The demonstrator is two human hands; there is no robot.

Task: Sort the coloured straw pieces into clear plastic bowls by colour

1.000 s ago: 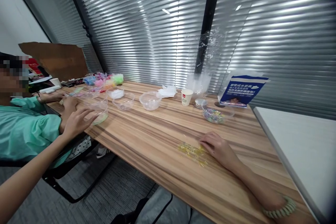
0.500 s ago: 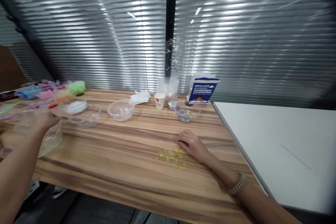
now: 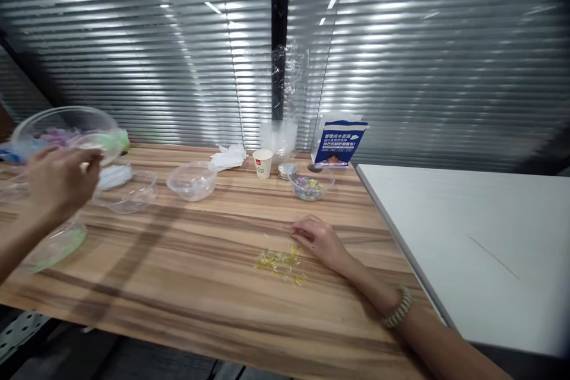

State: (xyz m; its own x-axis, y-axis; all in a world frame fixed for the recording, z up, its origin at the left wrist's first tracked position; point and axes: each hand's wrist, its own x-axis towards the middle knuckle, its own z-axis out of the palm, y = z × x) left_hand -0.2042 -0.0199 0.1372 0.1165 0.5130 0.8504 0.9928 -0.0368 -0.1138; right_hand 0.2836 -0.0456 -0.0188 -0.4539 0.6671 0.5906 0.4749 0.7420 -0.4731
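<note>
My left hand (image 3: 62, 181) is closed on the rim of a clear plastic bowl (image 3: 66, 116), which it holds up off the table at the far left. Below it, another clear bowl with a pale green base (image 3: 60, 249) stands on the wood. My right hand (image 3: 321, 242) rests on the table with its fingers curled together; whether they pinch anything is too small to see. Just left of those fingers lies a loose scatter of small yellow tube-shaped pieces (image 3: 279, 262). A clear bowl with multicoloured small pieces (image 3: 310, 188) stands behind my right hand.
Along the back stand clear plastic bowls (image 3: 192, 183), white tissues (image 3: 229, 157), a paper cup (image 3: 262, 164), a clear bag (image 3: 278, 136) and a blue-and-white packet (image 3: 341, 142). A white board (image 3: 481, 237) borders the right side. Colourful bundles (image 3: 104, 141) lie at far left.
My left hand has lifted the clear bowl up from the bowl with the pale green base. My right hand stays in place by the yellow pieces. The view has shifted slightly.
</note>
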